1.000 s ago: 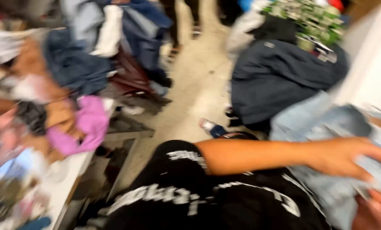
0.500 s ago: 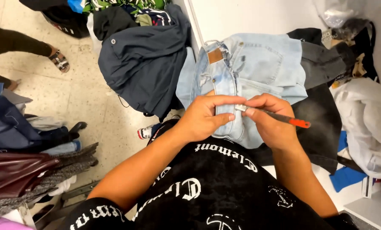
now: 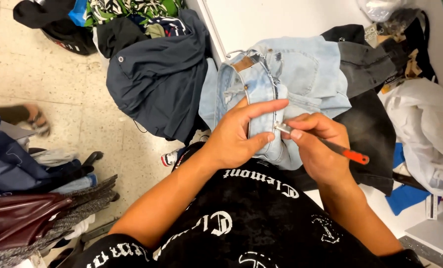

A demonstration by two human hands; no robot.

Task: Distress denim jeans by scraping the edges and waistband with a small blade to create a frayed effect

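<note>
Light blue jeans [image 3: 300, 74] lie on a white table [image 3: 281, 20], waistband toward me. My left hand [image 3: 238, 136] pinches the waistband fold near the fly, fingers stretched over the denim. My right hand [image 3: 318, 146] holds a thin tool with a red-orange handle [image 3: 353, 156]; its metal tip touches the denim beside my left thumb. Both hands meet over the near edge of the jeans, above my black printed shirt [image 3: 251, 218].
A dark navy jacket [image 3: 157, 79] hangs off the table's left edge. Dark grey trousers [image 3: 375, 129] lie under the jeans. A white plastic bag [image 3: 424, 134] sits at right. Clothes are piled at left [image 3: 28, 198]; another person's sandalled foot [image 3: 35, 119] is on the floor.
The view swung from the clothes piles and floor to the table. My hands came together on the jeans, and the tool's tip now presses closer to my left thumb.
</note>
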